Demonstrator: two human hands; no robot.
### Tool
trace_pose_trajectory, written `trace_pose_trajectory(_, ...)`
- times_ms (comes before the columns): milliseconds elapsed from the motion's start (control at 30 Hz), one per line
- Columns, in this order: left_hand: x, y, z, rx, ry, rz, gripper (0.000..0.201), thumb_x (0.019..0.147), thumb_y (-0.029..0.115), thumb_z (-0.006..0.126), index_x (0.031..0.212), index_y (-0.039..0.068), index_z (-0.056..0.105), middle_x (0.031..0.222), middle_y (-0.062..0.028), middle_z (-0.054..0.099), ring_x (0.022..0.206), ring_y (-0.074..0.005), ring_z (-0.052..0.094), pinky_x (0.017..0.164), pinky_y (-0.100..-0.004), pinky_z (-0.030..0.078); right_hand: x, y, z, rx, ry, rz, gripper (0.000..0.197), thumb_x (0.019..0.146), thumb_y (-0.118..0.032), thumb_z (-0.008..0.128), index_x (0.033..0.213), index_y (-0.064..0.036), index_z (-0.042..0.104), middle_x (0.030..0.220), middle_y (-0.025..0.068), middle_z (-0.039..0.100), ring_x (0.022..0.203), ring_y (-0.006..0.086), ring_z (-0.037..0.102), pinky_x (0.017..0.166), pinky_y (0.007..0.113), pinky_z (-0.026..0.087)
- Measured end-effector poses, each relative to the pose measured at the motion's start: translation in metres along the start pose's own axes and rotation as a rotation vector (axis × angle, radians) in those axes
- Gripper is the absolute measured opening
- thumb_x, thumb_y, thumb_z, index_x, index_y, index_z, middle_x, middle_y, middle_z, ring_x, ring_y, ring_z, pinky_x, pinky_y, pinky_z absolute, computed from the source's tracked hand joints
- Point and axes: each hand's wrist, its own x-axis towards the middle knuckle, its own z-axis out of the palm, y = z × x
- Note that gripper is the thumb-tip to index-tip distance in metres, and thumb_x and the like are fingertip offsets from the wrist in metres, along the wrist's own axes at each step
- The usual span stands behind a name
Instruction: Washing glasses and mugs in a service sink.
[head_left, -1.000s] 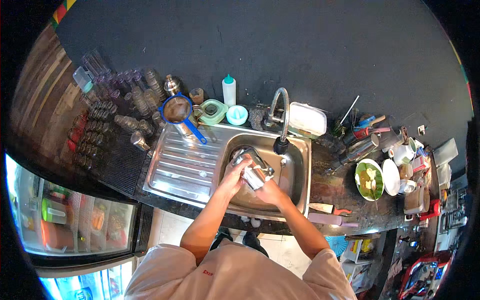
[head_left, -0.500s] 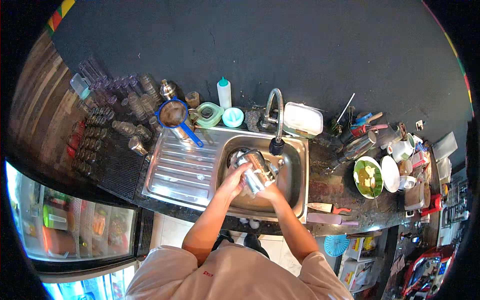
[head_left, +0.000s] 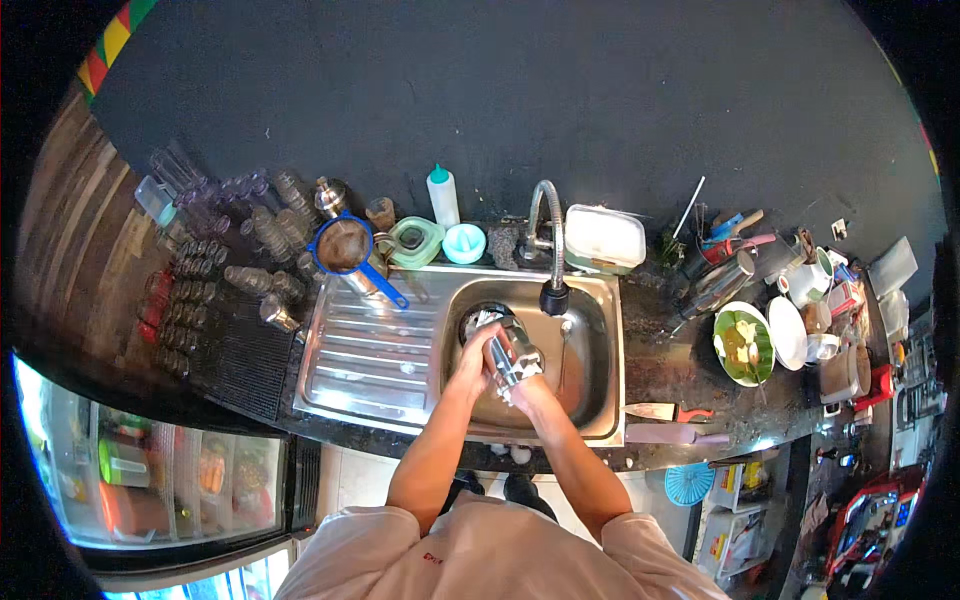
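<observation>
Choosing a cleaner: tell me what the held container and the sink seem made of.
Held container: probably polished metal, judging by bright, mirror-like reflections. Sink: likely stainless steel, satin finish; grey sheen and soft highlights on its ridged drainboard.

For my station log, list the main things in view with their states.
left hand, gripping the metal container's side
right hand, at its lower end, fingers hidden
metal container, tilted, held over the sink
faucet, arched over the sink
squeeze bottle, upright, capped
blue strainer, handle over the drainboard
orange-handled knife, lying flat
bowl, uncovered, holding food
fridge, lit inside
</observation>
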Motion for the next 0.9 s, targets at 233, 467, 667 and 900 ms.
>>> trace_pose_trajectory(233, 0.002, -0.016, -0.006, -0.254, -0.047, 0.006, 0.025, 0.076, 0.019, 0.058, 0.099, 0.011, 0.055, 0.089, -0.0058, 0.060, 0.079, -0.0214, 0.059, 0.069, -0.0378, 0.051, 0.003, 0.008, -0.038, 0.324, -0.213, 0.126, 0.040, 0.082, -0.018, 0.054, 0.119, -0.0052, 0.045, 0.094, 0.0068, 0.058, 0.076, 0.0119, 0.058, 0.061, 0.022, 0.047)
trace_pose_trajectory(467, 0.024, -0.003, -0.014, 0.341, 0.103, -0.238, 0.034, 0.069, 0.026, 0.069, 0.097, 0.010, 0.057, 0.083, -0.0022, 0.059, 0.071, -0.0120, 0.055, 0.060, -0.0253, 0.044, -0.005, -0.004, -0.027, -1.017, -0.159, -0.533, 0.024, 0.083, -0.014, 0.050, 0.104, -0.0036, 0.051, 0.107, 0.0066, 0.053, 0.098, 0.0170, 0.052, 0.076, 0.029, 0.046)
trace_pose_trajectory(667, 0.036, -0.039, -0.021, 0.140, 0.167, 0.060, 0.033, 0.064, 0.028, 0.075, 0.087, 0.012, 0.057, 0.073, 0.0025, 0.055, 0.066, -0.0065, 0.051, 0.056, -0.0229, 0.042, -0.005, -0.004, 0.001, 0.375, 0.096, 0.019, 0.034, 0.080, -0.024, 0.056, 0.108, -0.0046, 0.051, 0.105, 0.0100, 0.055, 0.102, 0.0258, 0.050, 0.087, 0.037, 0.040)
trace_pose_trajectory(900, 0.030, -0.042, -0.020, -0.054, 0.085, -0.134, 0.021, 0.076, 0.021, 0.062, 0.094, 0.012, 0.056, 0.082, -0.0030, 0.059, 0.070, -0.0159, 0.057, 0.064, -0.0298, 0.049, 0.008, 0.024, -0.041, -0.815, 0.105, -0.454, 0.034, 0.079, -0.015, 0.058, 0.112, -0.0066, 0.051, 0.109, 0.0072, 0.055, 0.100, 0.0221, 0.052, 0.085, 0.033, 0.041)
